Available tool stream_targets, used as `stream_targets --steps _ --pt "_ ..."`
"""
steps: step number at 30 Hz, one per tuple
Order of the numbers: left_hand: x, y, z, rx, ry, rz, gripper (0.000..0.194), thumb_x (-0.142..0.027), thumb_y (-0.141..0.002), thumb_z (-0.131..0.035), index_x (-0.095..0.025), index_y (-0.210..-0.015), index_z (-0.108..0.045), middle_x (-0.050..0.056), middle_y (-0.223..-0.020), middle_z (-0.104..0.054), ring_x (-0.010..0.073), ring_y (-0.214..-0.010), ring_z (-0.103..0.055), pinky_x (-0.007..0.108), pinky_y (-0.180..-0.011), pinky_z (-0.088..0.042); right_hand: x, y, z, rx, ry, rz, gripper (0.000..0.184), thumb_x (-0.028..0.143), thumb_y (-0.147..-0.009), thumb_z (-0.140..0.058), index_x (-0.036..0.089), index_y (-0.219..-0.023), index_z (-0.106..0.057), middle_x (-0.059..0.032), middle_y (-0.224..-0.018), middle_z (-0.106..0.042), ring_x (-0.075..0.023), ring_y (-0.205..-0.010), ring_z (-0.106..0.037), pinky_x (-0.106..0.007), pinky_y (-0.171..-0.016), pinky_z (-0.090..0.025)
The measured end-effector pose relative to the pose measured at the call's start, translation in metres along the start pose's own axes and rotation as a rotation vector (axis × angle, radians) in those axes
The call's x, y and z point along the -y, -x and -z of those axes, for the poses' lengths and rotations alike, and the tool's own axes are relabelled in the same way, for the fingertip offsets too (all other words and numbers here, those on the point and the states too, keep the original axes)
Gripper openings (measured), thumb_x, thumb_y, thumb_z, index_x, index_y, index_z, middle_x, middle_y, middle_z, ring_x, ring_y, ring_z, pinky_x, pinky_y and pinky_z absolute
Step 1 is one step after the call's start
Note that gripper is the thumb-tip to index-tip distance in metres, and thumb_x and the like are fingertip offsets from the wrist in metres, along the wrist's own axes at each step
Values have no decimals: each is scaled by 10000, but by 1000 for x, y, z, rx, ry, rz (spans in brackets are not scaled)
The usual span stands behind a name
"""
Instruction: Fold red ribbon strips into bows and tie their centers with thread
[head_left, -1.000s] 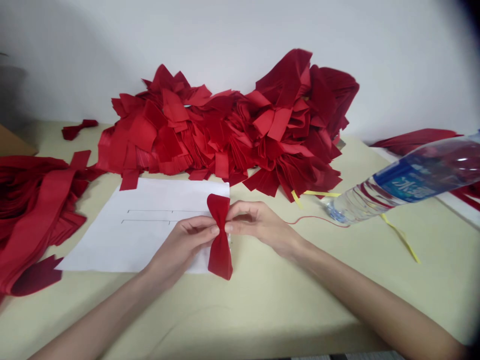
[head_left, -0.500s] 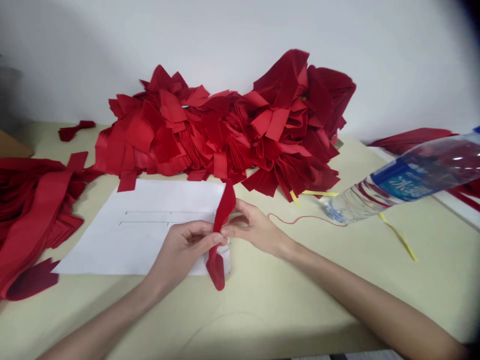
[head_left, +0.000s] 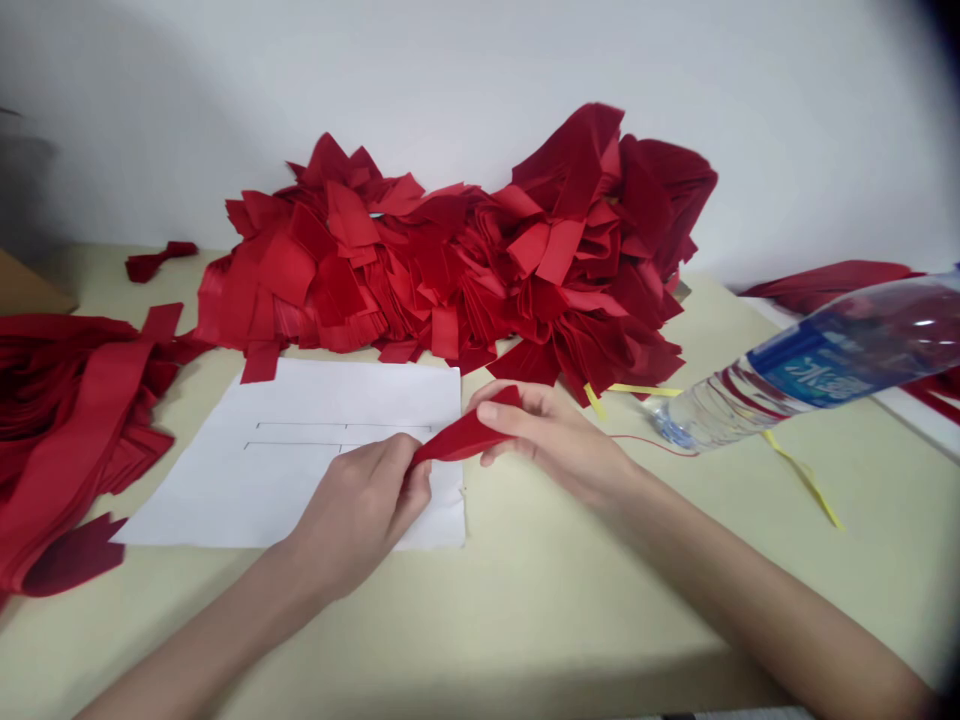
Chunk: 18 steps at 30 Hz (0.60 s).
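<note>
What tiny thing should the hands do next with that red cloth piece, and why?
Maybe the right hand should gently smooth the wide end of the red cloth piece: its thumb lies on that end, while the left hand grips the narrow part, which should help keep it steady.

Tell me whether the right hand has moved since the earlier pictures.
Yes: the right hand has moved rightward. Its thumb tip, earlier about at the right edge of the white paper, now lies past that edge, on the red bow.
</note>
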<state>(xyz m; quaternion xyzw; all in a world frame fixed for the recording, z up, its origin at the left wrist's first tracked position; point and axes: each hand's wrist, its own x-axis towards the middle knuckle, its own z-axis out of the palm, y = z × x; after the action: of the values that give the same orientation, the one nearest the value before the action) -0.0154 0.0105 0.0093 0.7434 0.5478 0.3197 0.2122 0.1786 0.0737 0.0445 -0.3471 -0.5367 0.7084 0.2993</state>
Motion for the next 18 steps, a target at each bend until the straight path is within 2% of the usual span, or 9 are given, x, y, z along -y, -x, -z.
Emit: stream_targets --steps 2,5,11,14,16,18 --pt "1 -1 0 -13 -78 -51 185 -219 -812 -458 -218 -635 -404 -35 -540 -388 132 -477 -320 269 -507 -215 0 0 -1 -68 -2 -21 146 272 -715 -670 147 -779 -632 -13 -741 -632 -86 -619 -578 -216 -587 -501" --pt "3 -2 -1 -31 -102 -81 154 -242 -819 -478 -212 -669 -453 -17 -576 -440 145 -512 -365 269 -521 -237 0 0 -1 -124 -32 -61 139 264 -720 -668 148 -788 -632 -8 -724 -630 -74 -581 -574 -195 -546 -485" --pt "7 -5 -2 -38 -154 -133 146 -204 -821 -466 -199 -701 -549 22 -605 -508 174 -549 -431 286 -549 -286 0 2 -2 -138 -55 -65 156 259 -709 -675 169 -820 -614 0 -767 -619 -73 -619 -576 -201 -566 -483" --pt "7 -5 -1 -41 -101 -42 151 -191 -804 -472 -200 -868 -609 35 -655 -558 198 -603 -482 293 -584 -328 0 1 -1 -147 -29 -53 169 264 -707 -671 177 -834 -601 15 -766 -601 -71 -622 -577 -216 -596 -483" --pt "7 -6 1 2 34 64 261 -216 -778 -523 -233 -1031 -585 18 -696 -588 198 -625 -503 289 -600 -351 2 0 2 -153 49 -27 181 273 -710 -669 182 -850 -597 20 -775 -600 -70 -626 -576 -221 -612 -479" --pt "9 -8 5 75 214 169 376 -251 -716 -613 -274 -1088 -564 1 -757 -615 193 -664 -522 277 -616 -375 6 -2 10 -140 170 10 208 277 -709 -670 191 -884 -598 21 -812 -609 -73 -644 -580 -225 -626 -477"
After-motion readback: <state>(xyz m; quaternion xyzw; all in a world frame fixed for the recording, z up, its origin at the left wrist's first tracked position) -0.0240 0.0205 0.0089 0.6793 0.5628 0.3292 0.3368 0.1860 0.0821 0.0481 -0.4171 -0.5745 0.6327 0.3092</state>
